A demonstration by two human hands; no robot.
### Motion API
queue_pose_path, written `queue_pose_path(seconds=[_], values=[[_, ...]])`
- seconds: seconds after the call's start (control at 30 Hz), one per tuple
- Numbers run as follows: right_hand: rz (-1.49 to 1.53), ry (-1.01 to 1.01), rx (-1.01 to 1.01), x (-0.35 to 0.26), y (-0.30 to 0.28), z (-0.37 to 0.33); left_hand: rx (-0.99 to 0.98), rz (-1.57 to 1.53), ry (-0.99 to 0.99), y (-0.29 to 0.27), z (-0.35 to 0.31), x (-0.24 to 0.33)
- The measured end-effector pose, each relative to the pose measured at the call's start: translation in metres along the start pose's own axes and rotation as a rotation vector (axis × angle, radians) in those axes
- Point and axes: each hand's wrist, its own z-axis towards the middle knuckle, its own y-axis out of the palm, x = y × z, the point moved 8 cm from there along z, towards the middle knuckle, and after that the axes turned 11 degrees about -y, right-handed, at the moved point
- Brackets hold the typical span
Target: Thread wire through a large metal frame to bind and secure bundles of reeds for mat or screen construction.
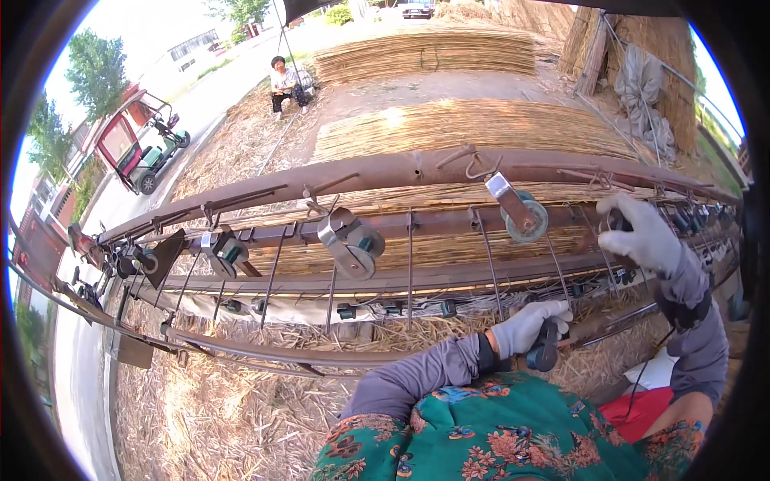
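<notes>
Outdoor yard, straw underfoot, finished reed mats [425,52] stacked beyond a long rusty weaving frame [385,172]. Left hand [529,325], gloved, is wrapped tight around a dark spool [545,353] at the lower rail. Right hand [646,232], also gloved, closes on another spool [616,220] higher and to the right. A reed layer [449,240] already lies across the frame behind both grips; judged partly woven, with more weighted spools [353,244] hanging leftward untouched. Rails crowd the hands closely; open room lies only toward the body. A seated person [285,84] sits well away.
</notes>
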Motion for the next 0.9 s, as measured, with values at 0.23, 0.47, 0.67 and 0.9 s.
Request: queue_pose_path(seconds=[0.23,0.47,0.67,0.9], values=[[0.660,0.446,0.015,0.019,0.157,-0.161,-0.268,-0.150,0.014,0.017,-0.003,-0.064],[1.003,0.691,0.316,-0.040,0.219,-0.245,-0.282,0.363,-0.073,0.045,-0.016,-0.136],[0.646,0.427,0.170,-0.040,0.203,-0.234,-0.130,0.681,0.289,0.071,-0.036,-0.085],[1.024,0.253,0.238,-0.015,0.191,-0.202,-0.151,1.327,0.917,0.107,-0.068,0.004]])
